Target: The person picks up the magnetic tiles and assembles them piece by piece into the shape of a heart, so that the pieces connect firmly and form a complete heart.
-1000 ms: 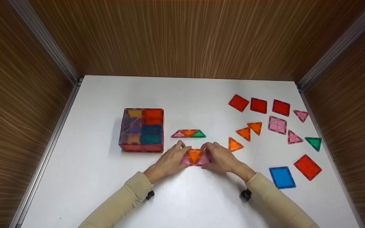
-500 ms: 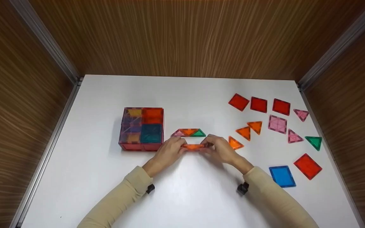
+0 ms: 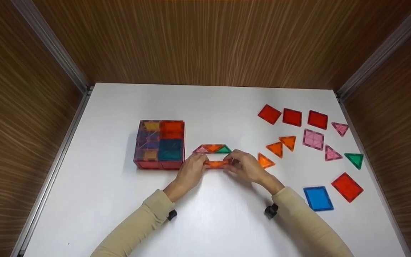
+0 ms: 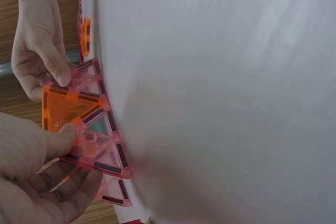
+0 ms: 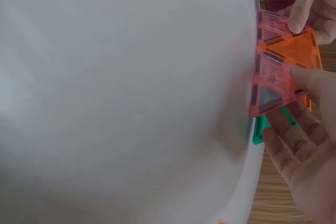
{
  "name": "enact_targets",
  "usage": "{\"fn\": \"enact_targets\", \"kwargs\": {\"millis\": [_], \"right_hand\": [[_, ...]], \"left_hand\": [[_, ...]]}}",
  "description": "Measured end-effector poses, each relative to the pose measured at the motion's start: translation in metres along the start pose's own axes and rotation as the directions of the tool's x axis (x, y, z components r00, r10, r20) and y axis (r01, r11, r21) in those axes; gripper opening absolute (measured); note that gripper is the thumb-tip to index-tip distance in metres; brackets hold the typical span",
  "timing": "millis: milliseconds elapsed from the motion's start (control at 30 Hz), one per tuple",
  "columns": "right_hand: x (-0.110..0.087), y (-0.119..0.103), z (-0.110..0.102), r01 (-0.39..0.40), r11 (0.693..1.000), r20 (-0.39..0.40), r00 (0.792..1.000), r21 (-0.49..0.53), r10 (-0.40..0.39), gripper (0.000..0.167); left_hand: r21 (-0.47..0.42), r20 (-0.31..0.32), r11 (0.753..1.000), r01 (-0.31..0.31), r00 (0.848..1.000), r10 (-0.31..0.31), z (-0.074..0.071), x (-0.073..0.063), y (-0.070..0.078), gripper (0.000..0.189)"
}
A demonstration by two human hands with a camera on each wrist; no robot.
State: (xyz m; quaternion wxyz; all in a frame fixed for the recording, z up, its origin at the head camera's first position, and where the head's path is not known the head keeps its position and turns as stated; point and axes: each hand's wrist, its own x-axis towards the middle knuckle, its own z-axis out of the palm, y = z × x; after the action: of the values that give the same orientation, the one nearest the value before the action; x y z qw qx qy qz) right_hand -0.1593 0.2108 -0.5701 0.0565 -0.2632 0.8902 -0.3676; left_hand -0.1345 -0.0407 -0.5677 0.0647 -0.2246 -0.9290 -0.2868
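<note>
Between my hands a row of magnetic triangle tiles stands on its long edge, an orange triangle (image 4: 65, 109) with a pink triangle (image 4: 111, 157) at each side. My left hand (image 3: 190, 171) pinches the left end, thumb on the near face, as the left wrist view shows. My right hand (image 3: 248, 167) pinches the other end the same way, with its thumb (image 5: 310, 78) on the near face. Just behind, a similar row lies flat in the head view: pink (image 3: 201, 150), orange (image 3: 212, 147) and green (image 3: 223, 150) triangles.
Left of the hands stands a box built of tiles (image 3: 171, 165). To the right lie loose orange triangles (image 3: 275, 149), red squares (image 3: 292, 117), a pink square (image 3: 313, 139), pink triangles (image 3: 332, 153), a green triangle (image 3: 354, 160) and a blue square (image 3: 318, 198). Wood-grain walls enclose the table.
The pink and orange row, leaning with its face towards the head camera a second ago, is tipped upright and moved slightly away, towards the flat row. Both hands moved with it and keep their hold.
</note>
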Motion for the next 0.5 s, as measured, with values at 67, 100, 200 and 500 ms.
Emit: {"fn": "enact_targets", "kwargs": {"millis": [67, 100, 200, 500], "right_hand": [[-0.010, 0.000, -0.006, -0.019, 1.000, -0.033, 0.999, 0.001, 0.019, 0.031], [-0.017, 0.001, -0.009, -0.033, 0.999, -0.053, 0.998, -0.002, 0.033, 0.035], [-0.042, 0.007, -0.025, -0.091, 0.996, -0.118, 0.989, -0.007, 0.090, 0.040], [-0.135, 0.038, -0.070, -0.361, 0.912, -0.353, 0.893, -0.193, 0.279, 0.051]], "left_hand": [[-0.001, 0.013, 1.000, 0.013, 1.000, -0.013, 0.000, 0.000, 0.001, 0.015], [-0.006, 0.017, 1.000, 0.016, 1.000, -0.016, 0.000, 0.000, 0.001, 0.015], [-0.030, 0.013, 0.999, 0.015, 1.000, -0.014, 0.001, -0.001, 0.001, 0.009], [-0.178, 0.025, 0.984, 0.027, 0.999, -0.023, 0.002, -0.001, -0.002, 0.007]]}}
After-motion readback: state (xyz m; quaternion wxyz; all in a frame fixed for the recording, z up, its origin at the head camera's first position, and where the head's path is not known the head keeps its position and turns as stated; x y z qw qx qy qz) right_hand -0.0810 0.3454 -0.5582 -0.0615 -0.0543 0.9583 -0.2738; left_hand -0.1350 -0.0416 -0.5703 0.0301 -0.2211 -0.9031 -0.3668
